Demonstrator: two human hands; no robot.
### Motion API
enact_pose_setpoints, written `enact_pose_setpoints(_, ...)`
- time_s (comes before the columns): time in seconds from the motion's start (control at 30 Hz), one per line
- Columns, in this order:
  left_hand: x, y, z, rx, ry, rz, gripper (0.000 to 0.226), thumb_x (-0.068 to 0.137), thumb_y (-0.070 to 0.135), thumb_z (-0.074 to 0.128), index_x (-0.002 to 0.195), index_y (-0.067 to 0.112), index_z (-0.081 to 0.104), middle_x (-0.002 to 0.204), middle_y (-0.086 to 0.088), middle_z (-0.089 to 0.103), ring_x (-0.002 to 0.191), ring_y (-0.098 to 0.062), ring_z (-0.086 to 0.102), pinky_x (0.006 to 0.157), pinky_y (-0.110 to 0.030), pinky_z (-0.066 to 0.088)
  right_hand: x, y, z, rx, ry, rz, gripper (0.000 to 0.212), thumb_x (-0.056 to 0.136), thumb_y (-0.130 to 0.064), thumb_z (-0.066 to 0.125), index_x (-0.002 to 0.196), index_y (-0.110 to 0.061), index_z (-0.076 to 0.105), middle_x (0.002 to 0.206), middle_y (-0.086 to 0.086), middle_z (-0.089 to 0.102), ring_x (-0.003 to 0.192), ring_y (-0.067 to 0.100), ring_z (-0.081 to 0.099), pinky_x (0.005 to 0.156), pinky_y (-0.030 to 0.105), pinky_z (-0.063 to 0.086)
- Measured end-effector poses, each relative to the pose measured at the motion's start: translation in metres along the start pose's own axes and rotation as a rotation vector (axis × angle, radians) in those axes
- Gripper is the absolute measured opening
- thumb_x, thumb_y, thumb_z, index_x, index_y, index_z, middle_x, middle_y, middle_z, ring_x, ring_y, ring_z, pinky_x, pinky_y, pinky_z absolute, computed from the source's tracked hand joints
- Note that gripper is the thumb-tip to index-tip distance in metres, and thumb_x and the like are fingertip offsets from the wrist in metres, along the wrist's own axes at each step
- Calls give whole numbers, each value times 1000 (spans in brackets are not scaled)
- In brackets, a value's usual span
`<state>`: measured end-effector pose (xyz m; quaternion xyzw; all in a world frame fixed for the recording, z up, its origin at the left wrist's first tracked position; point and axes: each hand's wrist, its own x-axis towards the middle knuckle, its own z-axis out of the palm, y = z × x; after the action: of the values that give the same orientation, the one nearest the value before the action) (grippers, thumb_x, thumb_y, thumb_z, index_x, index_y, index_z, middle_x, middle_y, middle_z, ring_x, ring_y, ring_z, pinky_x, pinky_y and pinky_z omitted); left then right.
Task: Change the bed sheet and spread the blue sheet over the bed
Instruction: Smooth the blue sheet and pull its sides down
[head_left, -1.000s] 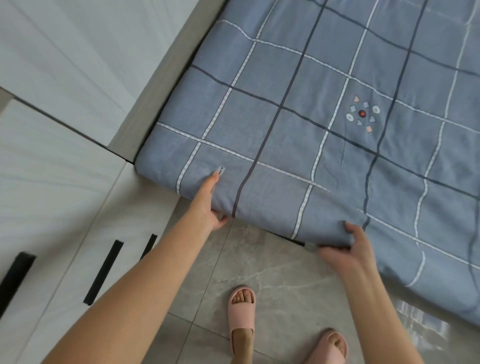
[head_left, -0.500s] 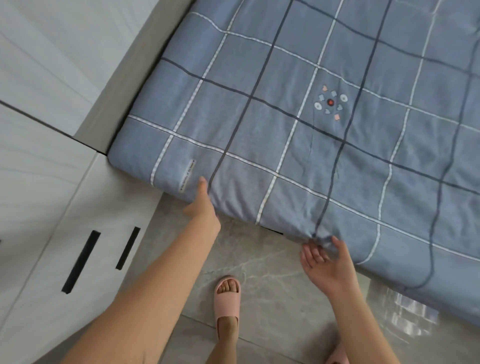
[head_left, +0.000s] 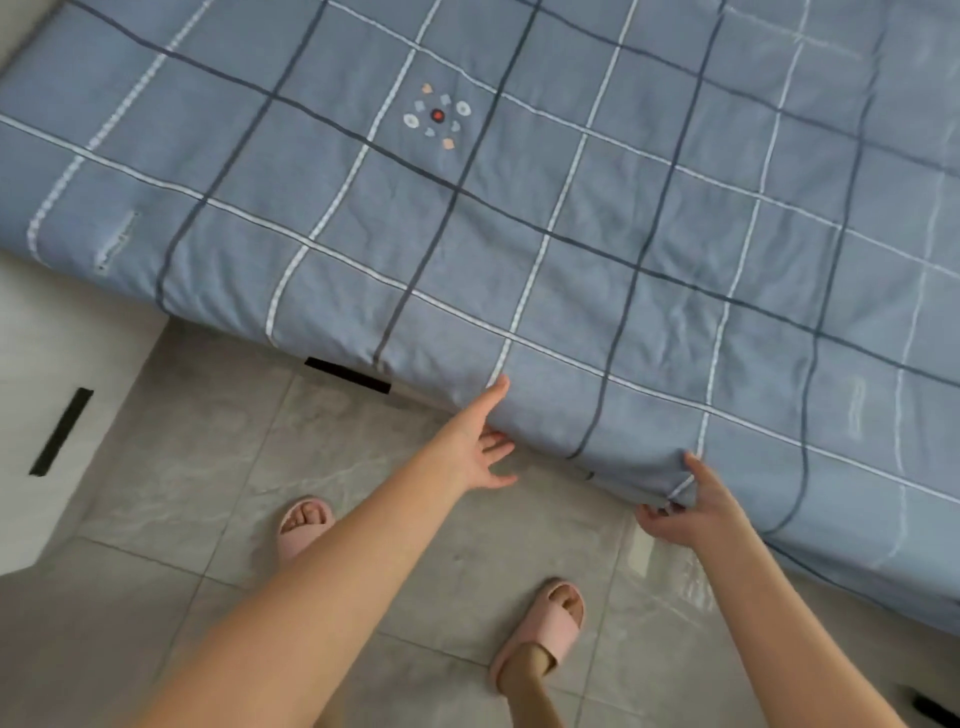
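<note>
The right grip is closed on the near hem of the blue sheet, thumb on top and fingers curled under, a small fold of cloth pinched between them. The left grip is wide: its thumb lies along the sheet's edge further to the left, while the fingers are spread loosely below the hem and hold nothing.

The sheet, grey-blue with a check of white and dark lines, lies spread across the bed and hangs a little over the near side. It has light creases near the hem and a small ring-shaped motif with a red centre up towards the far side. Just under the hem, left of the left grip, a strip of the bed base shows with a dark slot in it.

The person stands on a grey tiled floor in pink slippers, one under the left forearm and one nearer the right. At the left edge is a white cabinet with a black slot handle.
</note>
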<state>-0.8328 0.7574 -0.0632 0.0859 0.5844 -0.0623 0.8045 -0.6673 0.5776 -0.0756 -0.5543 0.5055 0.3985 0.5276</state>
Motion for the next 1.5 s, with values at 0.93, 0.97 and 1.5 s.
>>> enact_pose_setpoints(0.93, 15, -6, 106, -315, -116, 483, 22, 86, 19, 50, 105, 13, 59, 110, -12, 66, 101, -33, 62, 83, -43, 52, -8, -70, -32, 567, -751, -276, 48, 67, -9, 54, 114, -12, 59, 126, 6, 62, 119, 28, 57, 101, 48, 43)
enact_pose_setpoints(0.97, 21, -12, 101, -321, -99, 476, 21, 86, 19, 48, 102, 13, 60, 105, -12, 67, 97, -32, 62, 81, -42, 52, -1, -61, -33, 601, -740, -258, 53, 63, -8, 54, 116, -14, 60, 129, 6, 60, 119, 28, 57, 101, 46, 43)
enact_pose_setpoints(1.5, 40, -35, 87, -172, 133, 221, 31, 92, 39, 56, 104, 10, 58, 119, -12, 62, 114, -32, 56, 84, -50, 44, 18, -37, -54, 216, -249, 24, 43, 83, -29, 70, 120, -12, 56, 125, 7, 60, 104, 26, 60, 84, 42, 50)
